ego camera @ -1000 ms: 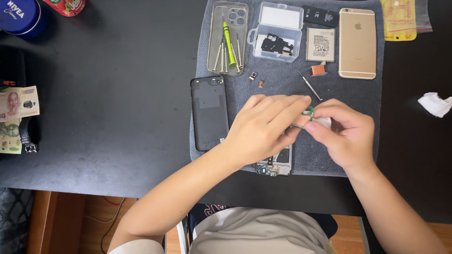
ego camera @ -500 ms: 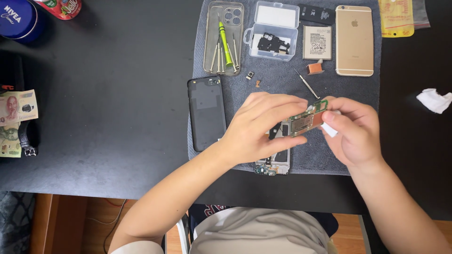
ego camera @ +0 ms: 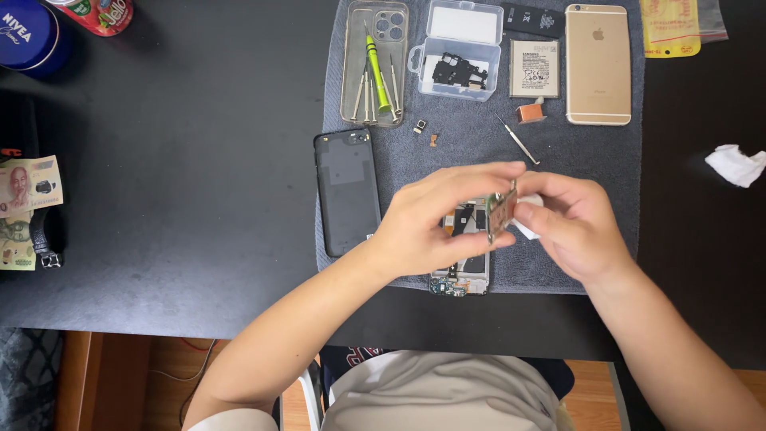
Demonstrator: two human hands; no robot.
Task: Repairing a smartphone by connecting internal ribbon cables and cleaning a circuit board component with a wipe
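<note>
My left hand [ego camera: 443, 215] pinches a small green circuit board [ego camera: 501, 212] on edge above the grey mat [ego camera: 574, 152]. My right hand [ego camera: 574, 223] presses a small white wad [ego camera: 527, 230] against the board's right face. Under both hands lies an opened phone body [ego camera: 461, 271] with its insides showing. A black phone back cover [ego camera: 347, 190] lies to the left of it on the mat.
On the mat's far side: a clear case holding a green screwdriver [ego camera: 375, 68] and bits, a clear parts box [ego camera: 459, 49], a battery [ego camera: 533, 69], a gold phone [ego camera: 597, 64], a loose metal tool [ego camera: 517, 140]. White crumpled tissue [ego camera: 736, 164] right; banknotes [ego camera: 24, 207] left.
The board has been turned from lying nearly flat between my fingers to standing on edge, and both hands have lifted slightly off the opened phone.
</note>
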